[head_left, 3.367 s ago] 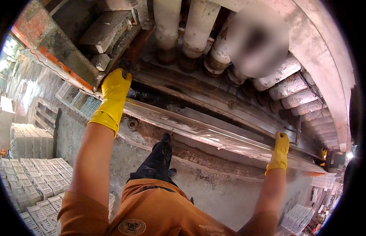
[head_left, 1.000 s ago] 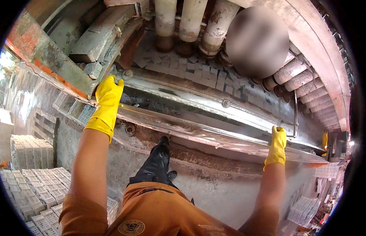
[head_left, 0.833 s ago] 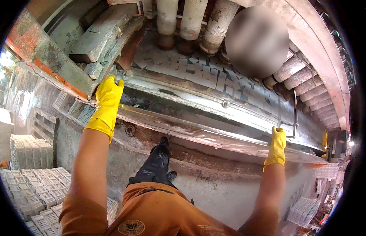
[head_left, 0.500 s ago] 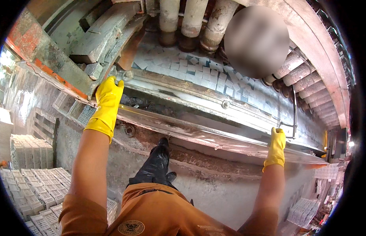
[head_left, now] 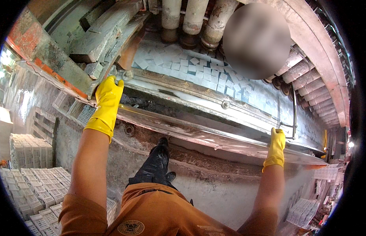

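Sliding outward since the earlier frames, the long grey metal tray (head_left: 214, 135) is now showing far more of the pale square tiles (head_left: 198, 72) lying in rows on the bed behind it, and the view is tilting slightly upward. Both hands are keeping their grip on the tray's front edge. The left hand (head_left: 108, 96), in a yellow rubber glove, is pressing on the tray's left end just under the rusty orange-painted steel beam (head_left: 45, 63), with its fingers (head_left: 112, 83) stretched fairly flat and close together along the metal. The right hand (head_left: 276, 143), gloved the same way, is clutching the rim well apart to the right, its fingers curling over the edge beside a thin bent metal handle (head_left: 294, 118). Between the arms, a black rubber boot (head_left: 157, 163) is bracing against the grimy concrete wall (head_left: 214, 188) below the tray. Stacks of white plastic crates (head_left: 33, 188) are sitting on the floor at lower left. Thick dusty pipes (head_left: 194, 17) are hanging above the tiles.
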`<state>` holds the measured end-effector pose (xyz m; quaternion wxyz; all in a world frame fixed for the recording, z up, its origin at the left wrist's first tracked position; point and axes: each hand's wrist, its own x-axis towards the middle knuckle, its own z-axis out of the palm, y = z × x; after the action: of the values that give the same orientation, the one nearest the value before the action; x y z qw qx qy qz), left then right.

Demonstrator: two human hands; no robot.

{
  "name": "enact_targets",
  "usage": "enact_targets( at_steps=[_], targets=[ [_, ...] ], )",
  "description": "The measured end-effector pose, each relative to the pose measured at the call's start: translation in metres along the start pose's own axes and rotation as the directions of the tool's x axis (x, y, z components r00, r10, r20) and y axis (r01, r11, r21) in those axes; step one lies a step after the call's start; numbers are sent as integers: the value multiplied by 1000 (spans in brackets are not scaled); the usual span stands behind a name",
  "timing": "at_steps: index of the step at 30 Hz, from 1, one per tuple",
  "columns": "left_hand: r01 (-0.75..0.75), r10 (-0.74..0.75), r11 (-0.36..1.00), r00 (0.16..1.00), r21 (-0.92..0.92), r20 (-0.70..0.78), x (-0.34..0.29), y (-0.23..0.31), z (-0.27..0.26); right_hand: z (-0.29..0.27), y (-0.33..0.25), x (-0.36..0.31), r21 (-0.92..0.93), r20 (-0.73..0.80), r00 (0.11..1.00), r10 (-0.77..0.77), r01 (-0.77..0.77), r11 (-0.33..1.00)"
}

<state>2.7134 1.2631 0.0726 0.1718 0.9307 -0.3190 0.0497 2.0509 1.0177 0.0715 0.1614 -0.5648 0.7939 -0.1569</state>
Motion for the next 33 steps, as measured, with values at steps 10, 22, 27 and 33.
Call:
enact_targets(
  at_steps=[10, 22, 27, 33],
  targets=[
    [-1, 1, 1000, 1000, 1, 1, 7, -1, -1, -2, -15, 2, -41, -5, 1000, -17, 17, 999],
    [21, -21, 1000, 1000, -4, 8, 26, 4, -1, 0, -30, 28, -67, 1, 998, -63, 63, 996],
    [44, -44, 999, 999, 9, 26, 33, 8, -1, 4, -35, 36, -55, 0, 999, -52, 52, 997],
    [71, -71, 997, 996, -6, 60, 40, 17, -9, 8, -35, 48, -20, -25, 998, -61, 60, 998]
  ],
)
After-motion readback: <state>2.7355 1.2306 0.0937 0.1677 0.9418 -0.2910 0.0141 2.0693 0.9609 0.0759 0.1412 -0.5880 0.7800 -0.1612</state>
